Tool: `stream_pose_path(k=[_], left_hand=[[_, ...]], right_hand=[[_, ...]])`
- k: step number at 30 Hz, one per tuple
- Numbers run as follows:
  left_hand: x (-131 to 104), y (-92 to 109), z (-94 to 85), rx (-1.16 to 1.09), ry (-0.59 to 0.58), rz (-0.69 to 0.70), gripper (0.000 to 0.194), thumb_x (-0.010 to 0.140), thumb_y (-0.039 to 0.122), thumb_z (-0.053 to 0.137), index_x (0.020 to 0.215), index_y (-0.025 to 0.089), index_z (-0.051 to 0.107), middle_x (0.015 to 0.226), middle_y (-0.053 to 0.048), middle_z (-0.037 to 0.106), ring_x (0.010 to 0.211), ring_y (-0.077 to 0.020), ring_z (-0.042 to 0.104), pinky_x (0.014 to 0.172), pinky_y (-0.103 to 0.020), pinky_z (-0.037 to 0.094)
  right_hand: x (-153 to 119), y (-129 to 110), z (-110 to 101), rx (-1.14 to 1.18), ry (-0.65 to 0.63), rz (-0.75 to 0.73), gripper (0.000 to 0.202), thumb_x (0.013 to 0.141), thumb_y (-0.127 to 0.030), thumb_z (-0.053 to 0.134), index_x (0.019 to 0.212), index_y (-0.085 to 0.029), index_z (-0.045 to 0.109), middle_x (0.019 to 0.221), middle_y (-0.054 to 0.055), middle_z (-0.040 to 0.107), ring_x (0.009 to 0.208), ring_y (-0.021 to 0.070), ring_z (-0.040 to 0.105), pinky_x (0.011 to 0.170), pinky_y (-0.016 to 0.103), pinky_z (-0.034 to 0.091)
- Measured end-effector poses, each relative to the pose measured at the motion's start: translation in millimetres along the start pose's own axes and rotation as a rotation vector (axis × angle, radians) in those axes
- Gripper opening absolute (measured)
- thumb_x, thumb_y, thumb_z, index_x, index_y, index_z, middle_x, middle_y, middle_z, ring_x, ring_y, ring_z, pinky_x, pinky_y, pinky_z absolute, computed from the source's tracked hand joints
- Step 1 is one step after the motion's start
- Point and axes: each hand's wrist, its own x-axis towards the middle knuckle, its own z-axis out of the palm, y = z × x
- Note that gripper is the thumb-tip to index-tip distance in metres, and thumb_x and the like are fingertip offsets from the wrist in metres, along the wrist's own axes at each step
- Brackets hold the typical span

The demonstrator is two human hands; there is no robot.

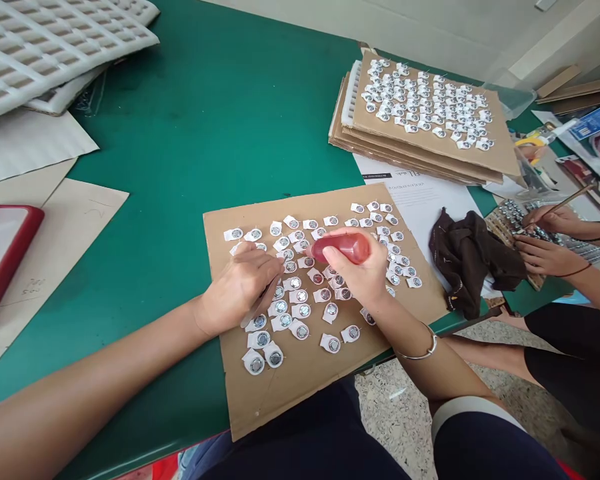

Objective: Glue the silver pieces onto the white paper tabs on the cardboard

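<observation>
At your far left, a red-rimmed case (3,250) lies on papers on the green counter (195,133), below the white gridded trays (55,53). Next comes your left hand (243,283), back upward, low over the left part of the cardboard sheet (260,410). Its fingers are curled in, their tips just beside the white tabs (301,311) with silvery discs; you cannot tell from here whether they pinch one. Tabs lie behind, in front of and to the right of that hand.

To the right of those fingertips, near but apart, is the red bottle (347,248). Your right hand (363,270) has closed around it, thumb along the near side and fingers wrapped on the far side, the bottle lying slantwise above the middle of the sheet. More tabs lie under and beyond this hand.

Farther right, a dark brown cloth (460,257) lies beside the sheet, in front of a cardboard stack (503,143); past it, a co-worker's hands (547,257) hold a thin stick over other small pieces.
</observation>
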Motion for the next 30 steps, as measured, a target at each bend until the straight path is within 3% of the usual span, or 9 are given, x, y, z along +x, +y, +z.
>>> stream_pose_path(k=[30], left_hand=[[-2.1, -1.3, 1.8, 0.001, 0.001, 0.006, 0.019, 0.081, 0.003, 0.042, 0.078, 0.017, 0.055, 0.061, -0.001, 0.056, 0.060, -0.0153, 0.054, 0.069, -0.035, 0.041]], right_hand=[[-1.4, 7.1, 4.1, -0.061, -0.108, -0.049, 0.025, 0.070, -0.032, 0.071, 0.092, -0.023, 0.062, 0.093, 0.001, 0.070, 0.085, 0.0156, 0.066, 0.076, 0.032, 0.056]])
